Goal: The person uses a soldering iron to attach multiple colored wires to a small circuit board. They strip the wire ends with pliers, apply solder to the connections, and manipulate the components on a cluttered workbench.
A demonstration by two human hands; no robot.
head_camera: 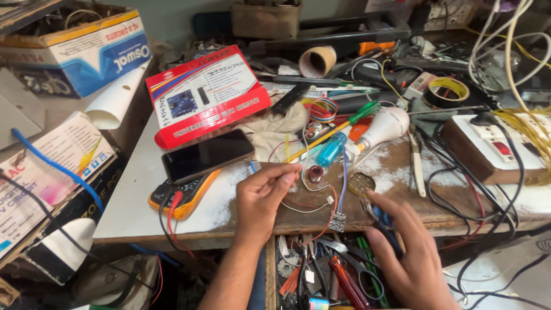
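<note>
workbench [143,212]: cluttered; my work sits at its front edge, above the open drawer [321,270].
my right hand [410,252]: fingers spread, empty, over blue-handled pliers [383,221].
my left hand [265,195]: pinched on thin wires [313,183].
small circuit board [337,221]: dangles off the wires at the edge; light, fragile, I'd grip its edges.
copper coil [315,173]: tiny, stiff, by my fingertips.

You were at an electronics repair workbench in a small workshop. A yellow-cased multimeter with red and black leads [182,198] lay at the near left, a white light bulb [383,127] and a green-handled screwdriver [338,125] sat mid-bench, and a wooden switchboard with white sockets [488,146] stood at the right. Tangled wires covered the far side, and an open drawer of hand tools [333,275] gaped at the near edge.
</note>
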